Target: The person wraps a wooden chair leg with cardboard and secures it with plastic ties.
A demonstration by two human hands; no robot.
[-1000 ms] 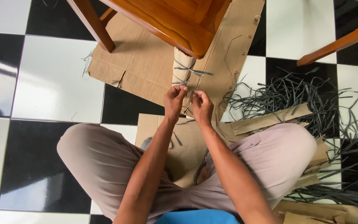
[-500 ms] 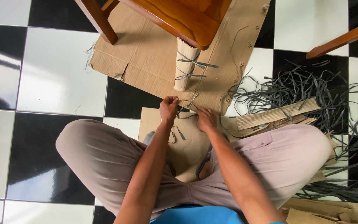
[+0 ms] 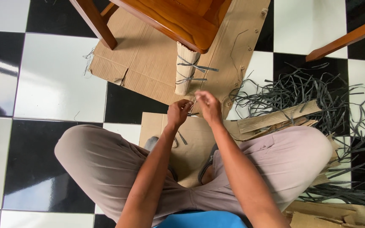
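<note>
Right hand (image 3: 208, 105) higher, strap (image 3: 192, 105) taut between hands

The right hand (image 3: 208, 106) was motion-blurred, so its fingers' grip on the thin grey strip (image 3: 192, 105) could not be made out. The orange-brown wooden chair (image 3: 182, 19) was cut off by the top edge and hid the upper end of the cardboard-wrapped leg (image 3: 186, 71). The tangle of grey plastic strips (image 3: 317, 90) ran off the right edge.
</note>
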